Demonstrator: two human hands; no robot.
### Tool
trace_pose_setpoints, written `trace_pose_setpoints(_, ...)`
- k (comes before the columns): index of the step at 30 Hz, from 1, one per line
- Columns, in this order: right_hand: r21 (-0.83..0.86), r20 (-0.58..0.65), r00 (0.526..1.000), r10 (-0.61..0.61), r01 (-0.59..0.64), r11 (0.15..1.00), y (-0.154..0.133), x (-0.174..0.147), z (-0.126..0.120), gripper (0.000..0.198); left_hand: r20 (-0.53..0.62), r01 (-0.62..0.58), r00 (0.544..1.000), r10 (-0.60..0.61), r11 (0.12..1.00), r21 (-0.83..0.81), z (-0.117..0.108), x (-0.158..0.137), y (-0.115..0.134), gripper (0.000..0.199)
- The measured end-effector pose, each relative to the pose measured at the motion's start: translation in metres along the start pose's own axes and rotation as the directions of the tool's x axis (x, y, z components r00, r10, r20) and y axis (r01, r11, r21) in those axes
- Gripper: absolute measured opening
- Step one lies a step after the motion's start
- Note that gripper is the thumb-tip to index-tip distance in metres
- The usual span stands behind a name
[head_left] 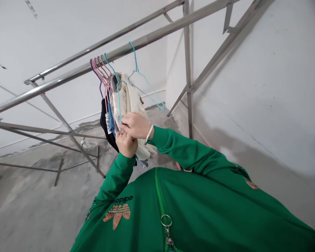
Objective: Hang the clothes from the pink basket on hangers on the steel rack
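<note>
My left hand [126,143] and my right hand [137,125] meet in front of the hanging clothes, both with fingers closed. The lower end of a turquoise wire hanger [118,89], hooked on the metal rail [120,52], runs into the fingertips of my right hand. Against that hanger hangs a cream garment [120,101] with a lacy surface, and my left hand grips its edge; the exact hold is partly hidden by the fingers. To the right, a second turquoise hanger [144,78] dangles bare from the rail.
Pink hangers [101,71] and a purple hanger [96,71] crowd the rail on the left, bearing a black garment [104,119] and a blue one [111,117]. Crossed metal legs [70,133] stand on the grey concrete floor [42,203]. A white wall [252,87] rises at right.
</note>
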State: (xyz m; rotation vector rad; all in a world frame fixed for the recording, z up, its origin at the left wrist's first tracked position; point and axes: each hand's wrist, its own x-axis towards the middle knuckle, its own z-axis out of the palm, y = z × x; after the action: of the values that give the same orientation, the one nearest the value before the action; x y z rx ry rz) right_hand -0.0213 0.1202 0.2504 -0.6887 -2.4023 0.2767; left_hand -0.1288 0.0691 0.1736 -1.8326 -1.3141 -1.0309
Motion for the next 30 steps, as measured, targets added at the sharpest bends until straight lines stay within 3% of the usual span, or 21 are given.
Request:
trace_pose_setpoints(6, 0.197, -0.087, 0.996, -0.016, 0.033, 0.980, -0.004, 0.002, -0.001, 0.029, -0.041, 0.047, 0.998, -0.054, 0.987, -0.156, -0.021, 0.012, -0.004, 0.020)
trace_pose_setpoints(9, 0.306, -0.129, 0.991, -0.037, 0.075, 0.949, 0.001, 0.004, 0.000, 0.032, 0.010, 0.113, 0.994, -0.113, 0.968, -0.226, -0.026, 0.018, -0.005, 0.023)
trace_pose_setpoints(13, 0.380, -0.090, 0.996, 0.009, 0.026, 0.925, 0.010, 0.001, 0.006, 0.035, 0.106, 0.197, 0.979, -0.174, 0.943, -0.268, -0.018, 0.011, -0.003, 0.025)
trace_pose_setpoints(17, 0.457, -0.107, 0.994, 0.003, 0.047, 0.888, 0.020, -0.007, 0.010, 0.033, 0.147, 0.417, 0.909, -0.391, 0.848, -0.327, -0.008, 0.001, -0.001, 0.009)
trace_pose_setpoints(19, 0.501, -0.147, 0.989, -0.005, 0.078, 0.862, 0.024, -0.011, 0.010, 0.031, 0.159, 0.478, 0.877, -0.453, 0.796, -0.371, -0.005, 0.001, 0.000, 0.014)
trace_pose_setpoints(24, 0.537, -0.171, 0.985, 0.030, 0.067, 0.841, 0.033, -0.018, 0.013, 0.027, 0.202, 0.517, 0.852, -0.482, 0.718, -0.466, -0.001, 0.008, 0.001, 0.011)
trace_pose_setpoints(28, 0.587, -0.178, 0.979, 0.096, 0.028, 0.809, 0.041, -0.017, 0.020, 0.027, 0.193, 0.555, 0.811, -0.552, 0.621, -0.553, 0.004, 0.010, 0.001, 0.021)
trace_pose_setpoints(30, 0.608, -0.173, 0.977, 0.121, 0.009, 0.794, 0.045, -0.016, 0.023, 0.029, 0.211, 0.533, 0.829, -0.518, 0.617, -0.579, 0.007, 0.009, 0.002, 0.024)
